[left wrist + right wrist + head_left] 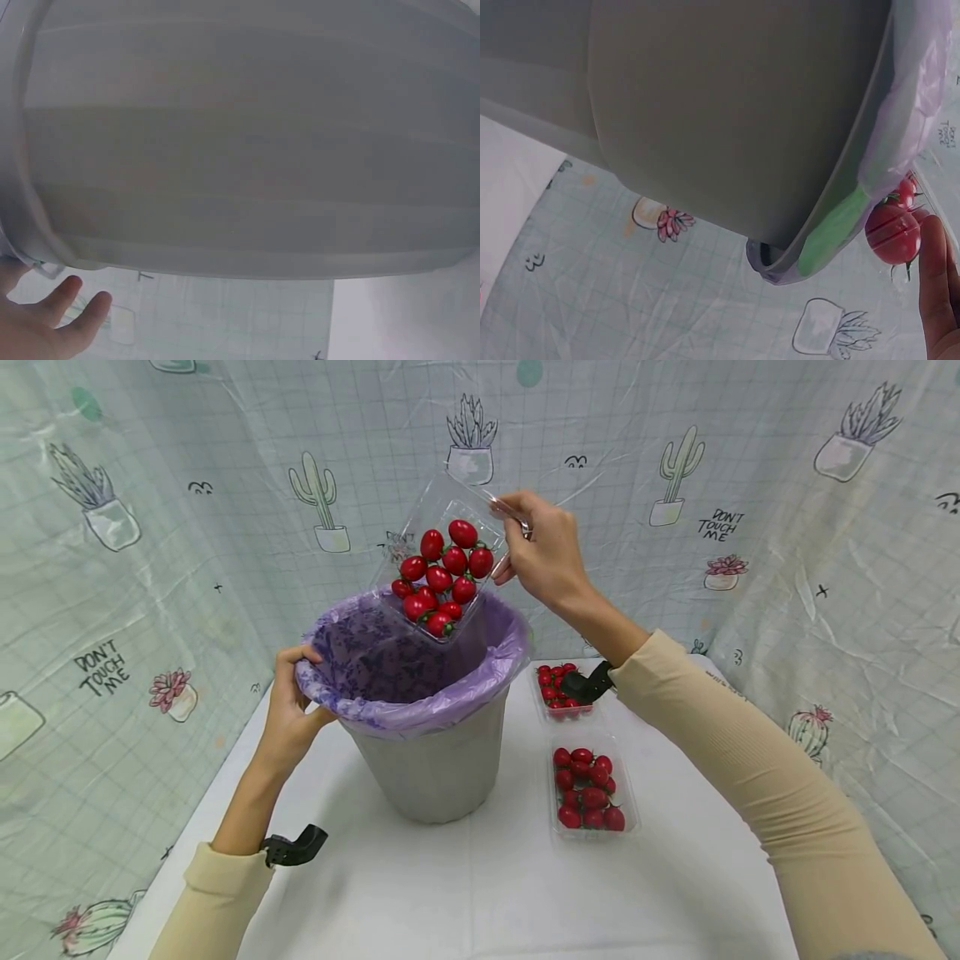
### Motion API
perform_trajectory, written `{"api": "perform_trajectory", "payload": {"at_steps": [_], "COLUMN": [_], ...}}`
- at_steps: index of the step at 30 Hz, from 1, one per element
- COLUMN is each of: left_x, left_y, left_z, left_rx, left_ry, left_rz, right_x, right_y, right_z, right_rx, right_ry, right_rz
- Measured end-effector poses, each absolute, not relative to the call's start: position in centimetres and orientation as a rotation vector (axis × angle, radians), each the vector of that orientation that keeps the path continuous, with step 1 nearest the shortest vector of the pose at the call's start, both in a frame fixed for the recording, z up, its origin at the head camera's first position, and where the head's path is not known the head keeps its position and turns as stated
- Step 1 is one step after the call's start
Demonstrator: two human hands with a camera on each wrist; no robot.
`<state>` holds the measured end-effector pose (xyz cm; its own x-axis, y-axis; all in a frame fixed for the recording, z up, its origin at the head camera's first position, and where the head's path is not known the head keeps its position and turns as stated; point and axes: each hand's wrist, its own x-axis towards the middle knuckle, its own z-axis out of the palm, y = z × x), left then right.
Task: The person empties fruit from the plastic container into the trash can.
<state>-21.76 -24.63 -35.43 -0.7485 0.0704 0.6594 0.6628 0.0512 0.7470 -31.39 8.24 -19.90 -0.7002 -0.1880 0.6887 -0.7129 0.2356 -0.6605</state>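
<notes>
In the head view, the left hand (291,710) gripped the left rim of a bin (438,777) with a purple liner (450,714). The right hand (546,547) had its fingers clamped on a clear tray (447,493), tilted above the bin, tomatoes (438,578) inside. Two more trays, a near tray (600,832) and a far tray (567,713), stood right on the surface (390,893).

In the left wrist view, fingers (88,322) showed beside the bin.

In the right wrist view, tomatoes showed beyond the liner.

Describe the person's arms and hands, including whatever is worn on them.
The left sleeve and right sleeve are plain beige. A black angular device sits beside each cuff: left device, right device. The left hand and right hand wear no gloves.
</notes>
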Motion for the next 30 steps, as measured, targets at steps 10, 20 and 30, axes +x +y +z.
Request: {"api": "perform_trajectory", "payload": {"at_steps": [10,20,30], "left_x": [-21.59,-21.46,-21.42], "left_y": [-24.5,-24.47,-24.41], "left_z": [-35.33,-35.25,-35.25], "left_rx": [-0.714,-0.7,-0.687], "left_ry": [-1.902,-1.905,-1.914], "left_rz": [-1.723,-1.718,-1.713], "right_x": [-31.22,-31.03,-30.92], "right_y": [8.23,8.04,7.93], "right_z": [-19.54,-19.44,-19.29], "right_rx": [0.833,0.852,0.857], "right_ry": [-2.04,-2.034,-2.03], "right_rz": [1.476,1.489,1.477]}}
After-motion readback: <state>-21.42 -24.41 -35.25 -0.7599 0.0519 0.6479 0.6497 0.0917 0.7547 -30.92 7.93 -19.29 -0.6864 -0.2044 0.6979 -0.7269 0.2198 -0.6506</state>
